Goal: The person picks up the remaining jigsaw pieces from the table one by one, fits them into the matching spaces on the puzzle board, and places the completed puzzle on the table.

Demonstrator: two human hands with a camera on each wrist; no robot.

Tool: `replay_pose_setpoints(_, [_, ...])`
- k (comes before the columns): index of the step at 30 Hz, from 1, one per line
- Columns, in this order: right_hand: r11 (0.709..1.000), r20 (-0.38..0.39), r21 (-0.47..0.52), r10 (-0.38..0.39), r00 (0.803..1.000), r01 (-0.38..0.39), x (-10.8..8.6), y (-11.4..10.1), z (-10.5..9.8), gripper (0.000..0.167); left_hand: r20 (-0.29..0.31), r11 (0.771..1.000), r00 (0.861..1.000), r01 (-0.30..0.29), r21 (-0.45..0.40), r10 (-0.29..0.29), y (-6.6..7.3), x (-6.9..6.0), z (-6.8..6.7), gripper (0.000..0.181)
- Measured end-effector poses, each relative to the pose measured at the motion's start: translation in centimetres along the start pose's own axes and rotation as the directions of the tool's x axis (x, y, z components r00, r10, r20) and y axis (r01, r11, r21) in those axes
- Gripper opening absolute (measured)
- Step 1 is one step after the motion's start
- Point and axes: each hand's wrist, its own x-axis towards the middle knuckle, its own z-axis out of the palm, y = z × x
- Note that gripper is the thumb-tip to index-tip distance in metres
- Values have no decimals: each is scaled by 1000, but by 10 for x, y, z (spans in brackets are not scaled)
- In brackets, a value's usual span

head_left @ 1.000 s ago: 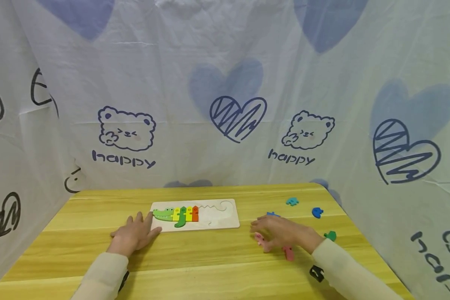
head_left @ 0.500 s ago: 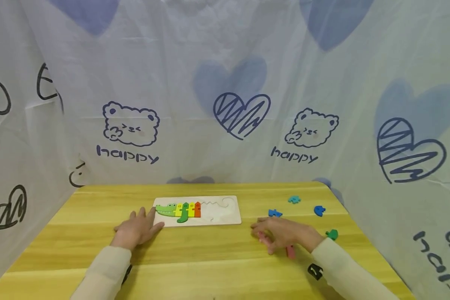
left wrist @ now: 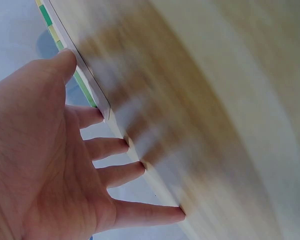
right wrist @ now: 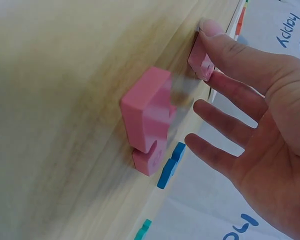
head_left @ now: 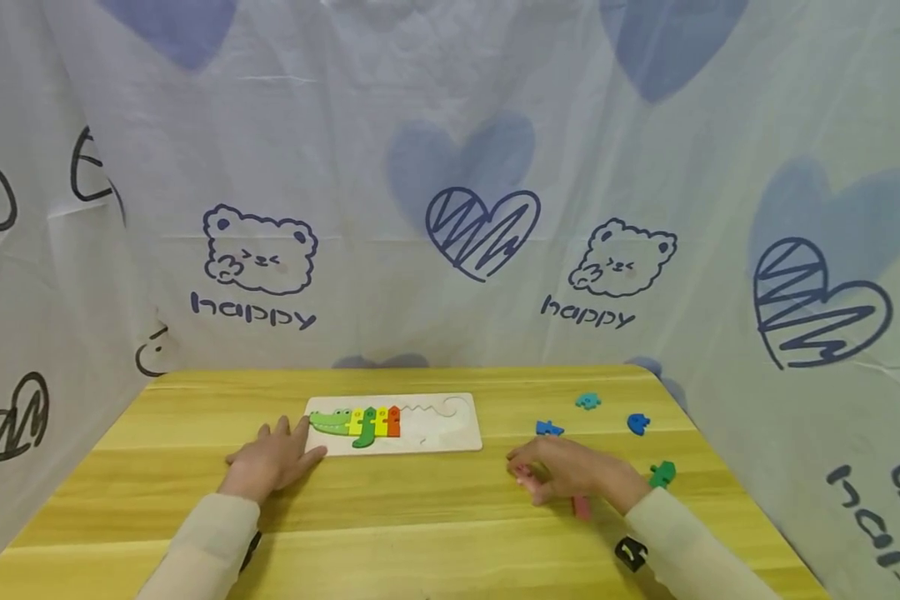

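Observation:
A pale wooden puzzle board (head_left: 446,433) lies on the table, holding a green crocodile head (head_left: 330,422) and yellow, green and orange body pieces on its left half. My left hand (head_left: 266,458) rests at the board's left end, fingers spread. In the left wrist view its thumb and index finger touch the board's edge. My right hand (head_left: 573,468) pinches a pink puzzle piece (right wrist: 201,57) between thumb and index finger, low at the tabletop; its other fingers are extended. A second pink puzzle piece (right wrist: 147,115) lies close by, partly hidden under the hand in the head view.
Right of the board lie a blue piece (head_left: 548,427), a light-blue piece (head_left: 588,401), a darker blue piece (head_left: 637,423) and a green piece (head_left: 663,474). Behind the wooden table (head_left: 390,525) hangs a printed curtain (head_left: 360,250).
The head view has shifted slightly. My right hand stays over the pink piece, its fingers moving only a little. The left hand keeps its place at the board's end.

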Motion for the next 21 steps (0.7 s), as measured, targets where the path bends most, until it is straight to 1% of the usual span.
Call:
replay_pose_setpoints(4, [1000,-31,-7,-13,999,12,0,0,2,18,-4,1000,1000,0,-7,0,-1,0,1,77])
replay_pose_setpoints(7, [1000,-53,-10,3,999,-3,-1,-1,3,14,-3,1000,1000,-2,-10,2,-1,0,1,77])
replay_pose_setpoints(9, [1000,-70,-14,16,997,-17,0,-4,4,16,-3,1000,1000,-5,-9,5,-1,-1,0,76])
replay_pose_setpoints(13, [999,-99,-36,35,994,-39,3,-9,4,32,-7,1000,1000,-6,-7,6,-1,-1,0,76])
replay_pose_setpoints(14, [998,-109,-41,34,994,-38,4,-10,4,34,-8,1000,1000,-6,-5,6,-1,-1,0,76])
replay_pose_setpoints(21, [992,-180,-125,-12,984,-11,13,-21,1,36,6,1000,1000,1,3,-1,-1,0,1,77])
